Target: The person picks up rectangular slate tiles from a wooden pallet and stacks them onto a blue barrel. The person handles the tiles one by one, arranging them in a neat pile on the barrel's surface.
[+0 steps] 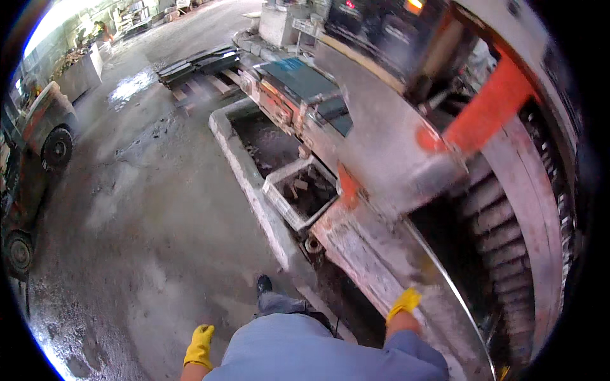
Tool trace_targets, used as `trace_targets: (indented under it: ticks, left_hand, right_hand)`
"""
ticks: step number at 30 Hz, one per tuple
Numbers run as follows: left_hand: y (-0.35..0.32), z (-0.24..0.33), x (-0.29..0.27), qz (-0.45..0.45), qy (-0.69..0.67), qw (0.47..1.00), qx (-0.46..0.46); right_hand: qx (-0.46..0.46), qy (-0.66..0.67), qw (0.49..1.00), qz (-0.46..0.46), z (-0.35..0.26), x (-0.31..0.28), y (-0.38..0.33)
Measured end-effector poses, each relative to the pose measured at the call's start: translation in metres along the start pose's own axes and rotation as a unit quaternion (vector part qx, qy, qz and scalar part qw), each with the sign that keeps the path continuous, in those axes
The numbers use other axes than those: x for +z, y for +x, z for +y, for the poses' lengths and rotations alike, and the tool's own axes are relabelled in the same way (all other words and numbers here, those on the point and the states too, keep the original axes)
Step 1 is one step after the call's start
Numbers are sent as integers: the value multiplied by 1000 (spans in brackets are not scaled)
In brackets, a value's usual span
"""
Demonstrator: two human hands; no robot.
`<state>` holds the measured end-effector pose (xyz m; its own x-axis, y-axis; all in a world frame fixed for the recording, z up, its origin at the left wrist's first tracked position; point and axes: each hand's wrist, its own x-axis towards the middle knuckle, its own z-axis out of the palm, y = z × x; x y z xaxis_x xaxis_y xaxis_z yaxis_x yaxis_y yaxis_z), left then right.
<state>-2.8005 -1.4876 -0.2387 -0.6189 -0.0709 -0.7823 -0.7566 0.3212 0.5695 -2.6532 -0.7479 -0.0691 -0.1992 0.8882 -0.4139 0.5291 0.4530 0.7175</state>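
Gloved left grip [199, 347] and right grip [405, 303]: bright yellow; plain pale-blue shirt [286, 349]; whitish rectangular crate [279, 206]; mottled grey floor [165, 209].

My left glove [199, 346] and right glove [405, 303] look rubbery, matt yellow. Shirt's [292, 346] matt cloth; boot [264, 284] looks smooth, a bit glossy. Floor [159, 209] = rough, concrete-like — wet, glossy patch at 11 o'clock. Pallet [219, 84], also 11 o'clock: rough wood. Crate [284, 206] at 12 looks plastic, grimy. Machine housing [394, 140], approx. 1 o'clock: scuffed, dull metal — orange arm [499, 98] beyond, painted metal w/ smoother finish.
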Motion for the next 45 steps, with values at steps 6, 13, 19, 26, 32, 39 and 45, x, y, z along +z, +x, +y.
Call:
trace_targets:
  ticks: [6,13,19,26,32,39,45]
  left_hand:
    - [11,74,-48,122,-137,980,-73]
    - [101,120,-92,90,-97,978,-161]
    - [234,219,-178,53,6,988,-142]
    - [345,527,-333,119,150,981,37]
    - [472,719,-373,101,154,980,82]
    - [543,784,-387,88,138,977,138]
    - [571,810,-411,128,122,983,-47]
  right_hand:
    - [-243,474,846,-11,-262,-131,-52]
    - [-609,470,639,4,-464,-400,-100]
    - [-472,498,728,-10,-522,-498,-68]
    - [-242,593,744,-191,-521,-542,-103]
    - [-321,415,839,-146,-620,-478,-64]
    - [-394,405,810,-158,-730,-681,-48]
    - [-381,531,751,-97,-802,-931,45]
